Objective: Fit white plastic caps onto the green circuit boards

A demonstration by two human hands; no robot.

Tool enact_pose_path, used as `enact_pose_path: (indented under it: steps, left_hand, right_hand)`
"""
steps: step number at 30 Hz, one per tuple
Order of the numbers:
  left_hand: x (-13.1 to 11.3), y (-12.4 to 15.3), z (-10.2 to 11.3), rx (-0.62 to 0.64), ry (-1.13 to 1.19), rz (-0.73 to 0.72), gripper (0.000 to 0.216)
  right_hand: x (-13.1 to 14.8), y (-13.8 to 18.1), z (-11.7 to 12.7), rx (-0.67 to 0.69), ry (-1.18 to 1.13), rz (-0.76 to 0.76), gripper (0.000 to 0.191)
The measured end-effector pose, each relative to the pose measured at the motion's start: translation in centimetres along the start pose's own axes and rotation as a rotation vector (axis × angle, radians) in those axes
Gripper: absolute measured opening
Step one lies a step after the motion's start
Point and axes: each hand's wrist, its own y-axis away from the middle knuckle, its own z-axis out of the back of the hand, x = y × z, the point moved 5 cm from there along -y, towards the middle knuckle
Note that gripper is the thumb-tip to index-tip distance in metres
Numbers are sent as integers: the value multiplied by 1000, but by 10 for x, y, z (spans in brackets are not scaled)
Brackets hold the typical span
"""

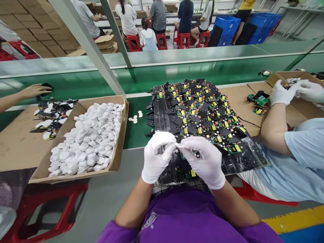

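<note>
Both of my hands wear white gloves and meet at the front of a black board [162,123]. My left hand [157,157] pinches a small white piece [178,145] between thumb and finger. The fingertips of my right hand [204,160] are closed on the same piece from the other side; its exact shape is mostly covered. Under and beyond my hands, the board carries many circuit boards [199,114] with yellow-wrapped parts and black flaps. Several flat white discs [135,117] lie left of the board, beside a cardboard box [123,135] full of white rounded pieces [87,138].
At right, a co-worker's gloved hands [282,92] hold a part over a cardboard box. Another person's bare hand [35,90] holds a black item at left. A green belt [177,69] runs behind, with a slanted metal post [96,50] before it.
</note>
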Motion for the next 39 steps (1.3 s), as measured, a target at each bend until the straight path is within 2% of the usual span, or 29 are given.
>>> enact_pose_path:
  steps: [4,7,9,11,16,21,26,28,30,31,33,35,39]
  left_hand:
    - [5,6,0,-78,95,119,6]
    - [7,6,-2,-36,248,173,4]
    - [7,6,-2,-5,308,162,7]
    - [6,5,0,19,326,150,10]
    - [5,5,1,79,275,147,14]
    - [1,5,1,80,191,181,10]
    - [-1,5,4,111,41,191,11]
    - [-1,7,11,25,-90,151,19]
    - [-5,9,19,-96,-206,58,30]
    - [-8,10,20,-112,-243,5,32]
    - [-13,12,15,-37,-284,-55,31]
    - [-13,13,7,76,-293,-27,27]
    - [-9,14,4,102,-190,47,25]
  right_hand:
    - [2,2,-3,117,-54,55,17]
    - [-4,2,1,147,-171,-42,14]
    - [-10,0,5,138,-208,-137,14]
    - [-12,-6,9,149,-198,-168,14]
    - [-5,-21,9,272,-149,-61,7]
    - [-3,-18,3,369,11,19,11]
    - [-4,-13,1,320,136,71,10]
    - [-6,-12,2,282,92,16,9]
    - [-9,-12,3,227,25,-66,7]
    - [-10,-12,3,200,-10,-105,6]
    - [-12,-11,2,166,-75,-167,3]
    - [-13,-10,0,156,-143,-222,1]
    - [-15,-8,-4,170,-283,-293,2]
